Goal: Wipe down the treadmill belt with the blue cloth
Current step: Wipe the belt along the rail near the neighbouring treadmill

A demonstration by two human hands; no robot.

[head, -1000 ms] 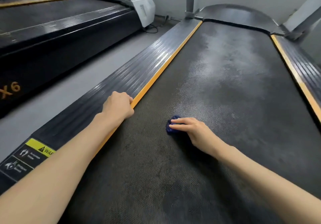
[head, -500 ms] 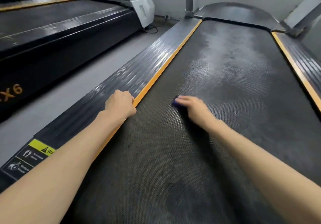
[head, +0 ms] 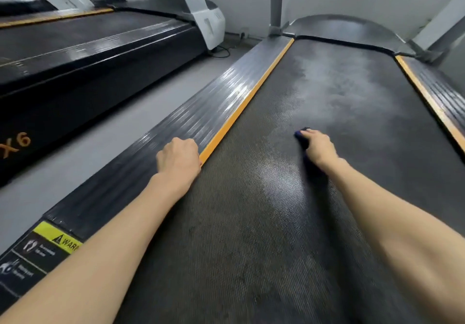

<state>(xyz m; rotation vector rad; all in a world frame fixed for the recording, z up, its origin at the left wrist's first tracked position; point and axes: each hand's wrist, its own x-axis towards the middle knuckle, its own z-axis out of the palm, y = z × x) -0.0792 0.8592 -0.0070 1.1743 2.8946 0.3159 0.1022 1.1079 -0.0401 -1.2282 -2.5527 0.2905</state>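
Note:
The dark textured treadmill belt [head: 339,92] runs away from me, with pale dusty patches further up and a lighter streak near my arms. My right hand [head: 318,147] presses the blue cloth [head: 300,135] flat on the belt near its middle; only a small dark-blue edge shows under the fingers. My left hand [head: 180,159] is closed in a fist and rests on the ribbed left side rail [head: 201,120], right at its orange strip [head: 241,107].
A second black treadmill [head: 75,54] stands to the left across a strip of grey floor [head: 105,132]. The right side rail [head: 437,95] has an orange strip too. Grey uprights [head: 276,1] and a motor cover [head: 344,27] close the far end. A yellow warning label [head: 59,238] sits near left.
My right hand has slid the blue cloth up the belt, away from me and to the right. My left hand has stayed on the side rail.

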